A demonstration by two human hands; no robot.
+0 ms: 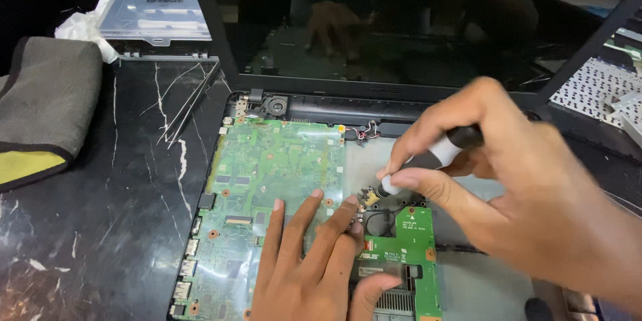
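The tip of the screwdriver [428, 157] is hard to see, because the thumb and fingers of the right hand [528, 194] cover most of it. Only the white and black handle peeks out. The right arm is cut off at the edge of the picture, and so is the wrist of the left hand [314, 261]. The laptop screen [401, 20] is dark and shows only a dim reflection, too dark to make out.

The right hand comes in from the right side, with its grip closed around the screwdriver. The tool slants down to the left, and its end meets a small part near the middle of the green board [267, 167].

The left hand lies flat, fingers spread and pointing up, pressing on the board. Its grip is open and holds nothing.

The board sits inside the open laptop on the dark marble desk [100, 227]. A grey cloth [47, 103] lies at the far left.
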